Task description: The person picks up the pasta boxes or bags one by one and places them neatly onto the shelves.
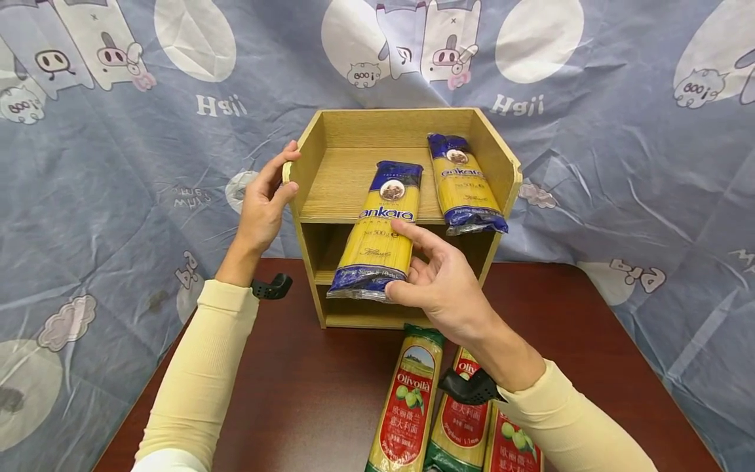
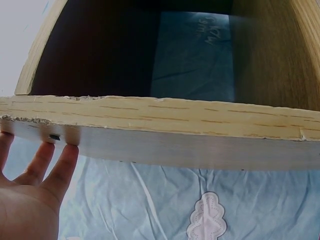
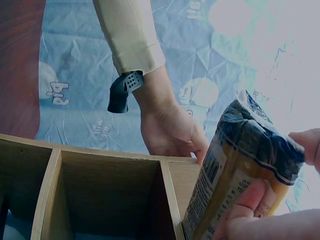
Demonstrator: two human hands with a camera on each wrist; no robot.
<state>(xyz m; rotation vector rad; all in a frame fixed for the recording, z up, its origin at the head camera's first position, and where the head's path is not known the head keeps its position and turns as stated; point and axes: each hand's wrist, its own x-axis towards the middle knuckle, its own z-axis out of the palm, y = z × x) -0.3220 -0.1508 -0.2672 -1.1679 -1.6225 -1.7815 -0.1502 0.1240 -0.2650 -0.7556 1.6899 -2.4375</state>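
One barcode (image 3: 214,161) shows only at right wrist; right grip (image 1: 439,282) pinches pasta pack (image 1: 377,239), left grip (image 1: 262,210) spread.

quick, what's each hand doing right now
Left hand: closed, holding the wooden shelf by its side panel.
Right hand: closed, holding a yellow-and-blue ankara pack.

Yellow packets (image 1: 377,246) read "ankara" and "500g", red labels (image 1: 406,413) "Olivoilà", the backdrop (image 1: 364,75) "BOO"

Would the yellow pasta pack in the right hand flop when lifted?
Probably not: the pasta pack looks straight though the fingers hold only its lower half. Its shiny wrapper may feel slippery, and thin strands might snap.
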